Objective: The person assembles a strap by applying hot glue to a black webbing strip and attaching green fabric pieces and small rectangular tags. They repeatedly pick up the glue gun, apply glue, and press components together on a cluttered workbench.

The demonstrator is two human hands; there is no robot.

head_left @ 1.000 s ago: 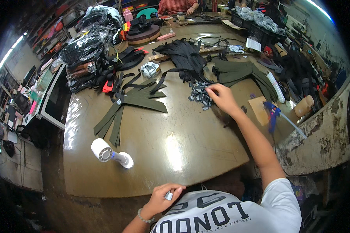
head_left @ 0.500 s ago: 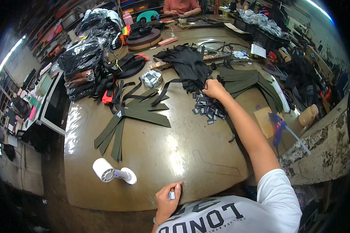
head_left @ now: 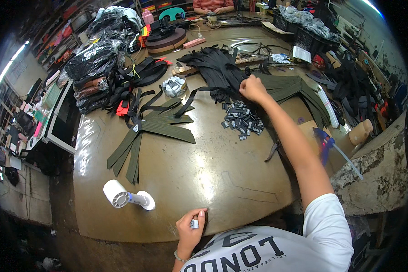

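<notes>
The right hand [head_left: 254, 88] is seen in the upper middle of the frame, at the end of one arm stretched fully forward from the lower right. Its fingers are closed on the edge of a heap of black straps [head_left: 220, 72], just where that heap meets a fan of olive-green straps [head_left: 288, 86] spread to the right. Just below the hand, one loose pile of small dark buckles [head_left: 242, 120] is scattered on the tabletop [head_left: 204, 172]; there are too many to be counted.

The left hand [head_left: 191, 226] is kept at the bottom centre, close to the body, with the wrist bent back. It is curled round one small silvery object [head_left: 195, 223], while the fingertips are rested on the near edge of the tabletop. What the object is cannot be told.

To the left of that hand, one white handheld fan [head_left: 127, 198] is laid on its side. Further up, at centre left, a second group of olive-green strips [head_left: 154, 131] is fanned out, crossed by a few narrow black straps. One roll of silvery tape [head_left: 174, 86] is set above them. In the upper left, bundles in clear plastic bags [head_left: 93, 63] are stacked. At the top centre, another person's two hands [head_left: 213, 9] are rested on the far edge.
</notes>
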